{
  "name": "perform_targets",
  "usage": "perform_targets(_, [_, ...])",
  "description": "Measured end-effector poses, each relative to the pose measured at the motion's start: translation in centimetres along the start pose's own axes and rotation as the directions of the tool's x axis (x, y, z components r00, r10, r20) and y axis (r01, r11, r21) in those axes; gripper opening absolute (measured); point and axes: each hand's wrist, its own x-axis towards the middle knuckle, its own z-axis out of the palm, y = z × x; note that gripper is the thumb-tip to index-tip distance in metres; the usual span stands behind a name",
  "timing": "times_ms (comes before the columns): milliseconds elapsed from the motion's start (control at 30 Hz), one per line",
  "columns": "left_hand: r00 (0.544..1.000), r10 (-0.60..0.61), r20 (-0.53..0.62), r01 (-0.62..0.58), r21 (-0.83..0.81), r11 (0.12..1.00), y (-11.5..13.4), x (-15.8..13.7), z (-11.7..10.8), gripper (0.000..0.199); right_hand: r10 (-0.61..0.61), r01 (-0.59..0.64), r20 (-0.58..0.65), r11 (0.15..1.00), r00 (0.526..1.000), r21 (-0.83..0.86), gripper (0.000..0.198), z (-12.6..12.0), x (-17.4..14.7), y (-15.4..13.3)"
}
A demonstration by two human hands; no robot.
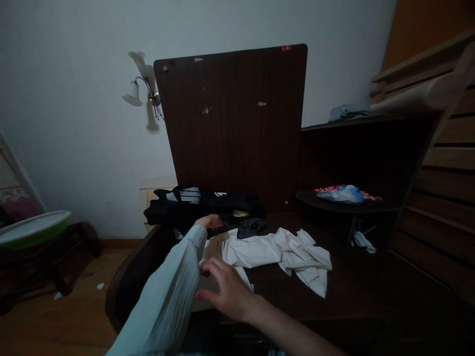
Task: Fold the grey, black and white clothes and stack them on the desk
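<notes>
My left hand (210,222), in a pale sleeve, reaches over the left end of the white garment, close to the dark clothes. Its fingers point away from the camera and are mostly hidden, so I cannot tell whether they grip anything. My right hand (230,288) hovers nearer the front, bare to the forearm, thumb and fingers curved apart with nothing visible between them. A crumpled white garment (260,249) stretches rightward over the dark wooden surface (293,306). Beneath my hands lies a beige piece of cloth (215,242), partly covered. Black clothes (208,202) with white markings are heaped behind.
A tall dark board (237,123) rises behind the clothes. To the right, a corner shelf (322,201) carries a blue-and-white plastic bag (345,194). Wooden slats (441,188) border the right side. A green basin (35,232) rests on a dark stand at left.
</notes>
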Motion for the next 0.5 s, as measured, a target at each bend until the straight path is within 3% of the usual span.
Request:
perform_targets(100, [0.997,-0.025,-0.079,0.019,-0.074,0.997,0.1,0.4,-1.5,0.029,0.068,-0.068,-0.024,0.998,0.997,0.016,0.008,0.9,1.7,-2.7])
perform_targets(167, [0.992,-0.051,-0.118,0.035,-0.134,0.990,-0.2,0.5,-2.0,0.031,0.087,-0.087,0.004,0.996,0.996,0.020,0.012,0.7,2.4,-3.6])
perform_targets(300, [0.962,-0.131,-0.241,0.064,-0.269,0.961,-2.1,0.0,-2.7,0.015,-0.106,0.077,0.235,0.989,0.966,0.129,0.013,-0.1,2.2,-5.0])
perform_targets(400, [0.901,-0.201,-0.385,0.035,-0.398,0.917,-3.9,-0.7,-3.1,0.007,-0.274,0.182,0.412,0.951,0.869,0.248,0.014,-0.3,1.3,-6.2])
perform_targets(500, [0.830,-0.257,-0.495,-0.053,-0.529,0.847,-4.8,-1.4,-3.4,0.009,-0.402,0.218,0.576,0.906,0.712,0.364,0.012,-0.3,0.5,-6.9])
